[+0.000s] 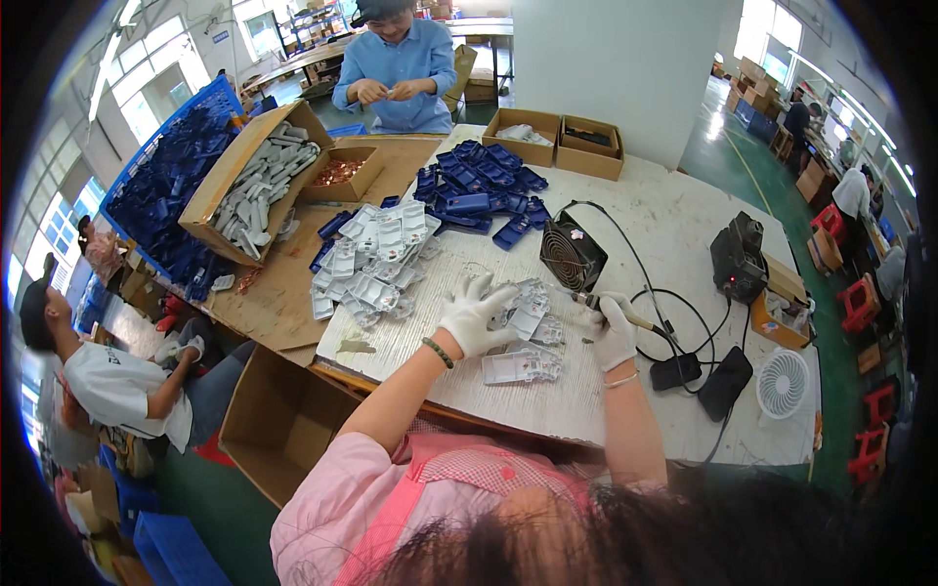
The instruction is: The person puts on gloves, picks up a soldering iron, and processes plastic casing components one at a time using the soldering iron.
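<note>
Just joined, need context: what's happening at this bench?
The white-gloved right hand holds a cream-handled, pen-shaped corded tool near a black square fan. The white-gloved left hand is at a small cluster of white plastic housings; its grip is unclear. A larger heap of white plastic housings lies further left, with dark-blue plastic shells heaped behind.

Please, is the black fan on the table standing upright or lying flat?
Upright: the black fan stands on edge, its round grille facing sideways, not up.
</note>
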